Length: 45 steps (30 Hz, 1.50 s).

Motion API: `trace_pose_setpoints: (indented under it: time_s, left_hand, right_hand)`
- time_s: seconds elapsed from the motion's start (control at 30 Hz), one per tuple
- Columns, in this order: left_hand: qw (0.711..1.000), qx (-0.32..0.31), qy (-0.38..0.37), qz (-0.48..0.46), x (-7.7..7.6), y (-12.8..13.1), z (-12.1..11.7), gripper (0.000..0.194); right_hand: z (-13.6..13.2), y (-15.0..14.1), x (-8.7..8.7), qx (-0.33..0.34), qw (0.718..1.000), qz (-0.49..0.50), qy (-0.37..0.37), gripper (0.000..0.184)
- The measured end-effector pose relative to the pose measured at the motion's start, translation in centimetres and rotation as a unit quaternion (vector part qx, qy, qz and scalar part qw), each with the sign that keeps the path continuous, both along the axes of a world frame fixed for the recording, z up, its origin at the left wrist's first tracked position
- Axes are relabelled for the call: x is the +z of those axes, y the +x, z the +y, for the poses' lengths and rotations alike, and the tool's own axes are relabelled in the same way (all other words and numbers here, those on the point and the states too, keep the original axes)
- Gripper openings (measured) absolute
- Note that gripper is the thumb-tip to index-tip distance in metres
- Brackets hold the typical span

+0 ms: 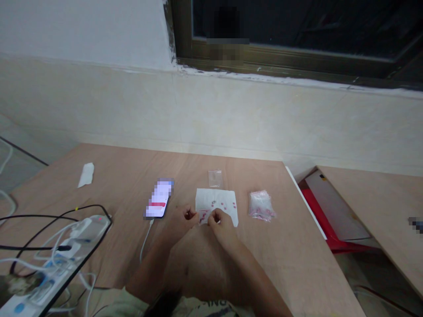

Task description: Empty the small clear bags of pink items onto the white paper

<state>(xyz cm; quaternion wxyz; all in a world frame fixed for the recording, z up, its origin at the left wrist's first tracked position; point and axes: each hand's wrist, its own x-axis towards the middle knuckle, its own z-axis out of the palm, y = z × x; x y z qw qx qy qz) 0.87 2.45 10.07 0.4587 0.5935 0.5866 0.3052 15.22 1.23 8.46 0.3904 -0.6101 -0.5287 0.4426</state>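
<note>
a tiled wall [211, 114] rises behind the work area, with a dark window frame [264, 57] along its upper right. the tabletop [280, 251] is light wood-grain board. a second board [373, 207] stands apart to the right, and a red object [317, 211] shows in the gap between them; its type cannot be determined.

a power strip [42, 286] lies at the lower left edge of the tabletop, with black and white cables [39, 233] looped around and beside it. a phone [159, 199] lies left of center, its screen obscured by blur. a white charging cable [144, 242] runs from its near end toward the person's left arm [148, 268]. a folded white paper [86, 175] lies well to the left, beyond the cables.

a white sheet [216, 202] lies near the center of the tabletop, between the phone and a stack of transparent bags [261, 206]. a single small transparent bag [215, 178] lies just beyond the sheet. small pink marks [224, 204] dot the sheet.

the left hand [180, 222] and right hand [220, 222] are both at the near edge of the sheet, close together, fingers drawn into narrow pinches. whether either pinch holds anything is too small to tell.
</note>
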Motion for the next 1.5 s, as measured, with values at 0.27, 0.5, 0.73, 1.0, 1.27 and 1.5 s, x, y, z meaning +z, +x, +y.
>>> trace_pose_setpoints:
  time_s: [0.27, 0.5, 0.73, 1.0, 1.27, 1.5]
  left_hand:
    - [1.0, -0.024, 0.013, 0.004, -0.1, -0.7, -0.7, 0.022]
    - [0.984, -0.078, -0.107, -0.117, -4.0, -1.7, 0.6, 0.034]
    - [0.991, 0.01, -0.078, -0.106, -6.9, -1.7, 2.0, 0.027]
    - [0.99, 0.008, -0.077, -0.119, -8.1, -2.8, 3.0, 0.033]
    - [0.988, 0.025, -0.09, -0.125, -8.5, -3.6, 3.2, 0.031]
    - [0.991, 0.038, -0.075, -0.108, -7.0, -2.5, 3.3, 0.029]
  right_hand:
    - [0.1, 0.1, -1.7, 0.012, 0.982, 0.185, -0.047, 0.013]
    - [0.6, 0.7, -2.9, 0.057, 0.962, 0.261, -0.056, 0.018]
    - [0.8, 1.8, -6.2, -0.09, 0.985, 0.146, -0.023, 0.029]
    - [1.8, 2.1, -7.5, -0.068, 0.997, -0.022, 0.013, 0.021]
    - [2.3, 2.3, -7.7, -0.056, 0.998, -0.028, -0.011, 0.021]
    - [2.5, 2.2, -7.9, -0.071, 0.997, -0.038, -0.021, 0.025]
